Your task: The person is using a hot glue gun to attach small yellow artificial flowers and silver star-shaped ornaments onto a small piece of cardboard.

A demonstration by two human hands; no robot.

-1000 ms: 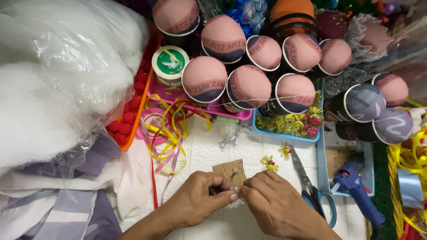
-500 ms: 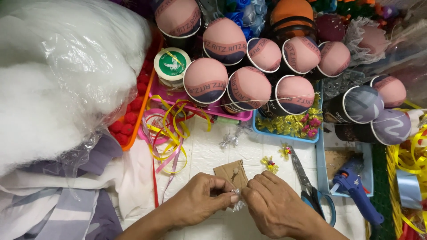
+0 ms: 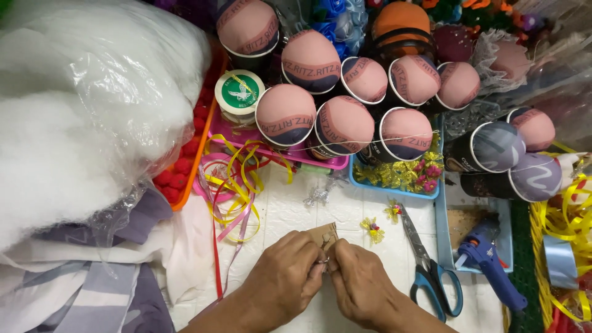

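My left hand [image 3: 285, 282] and my right hand [image 3: 357, 287] meet at the bottom centre, fingertips pinched together on a tiny silver ribbon piece [image 3: 323, 261] that is almost hidden between them. Just behind the fingers a small brown card piece [image 3: 324, 235] lies on the white surface. A little gold-and-pink ribbon bow [image 3: 372, 229] rests to the right of the card, and a silver bow [image 3: 317, 195] lies farther back.
Blue-handled scissors [image 3: 431, 271] and a blue glue gun [image 3: 489, 263] lie at right. Paper cups stuffed with pink fabric [image 3: 343, 123] fill the back. A bag of white stuffing [image 3: 80, 105] sits at left, with curled ribbons [image 3: 237, 185] beside it.
Both hands have closed in tighter on the silver piece, hiding most of it, and shifted slightly left. The card is more covered by the fingers.
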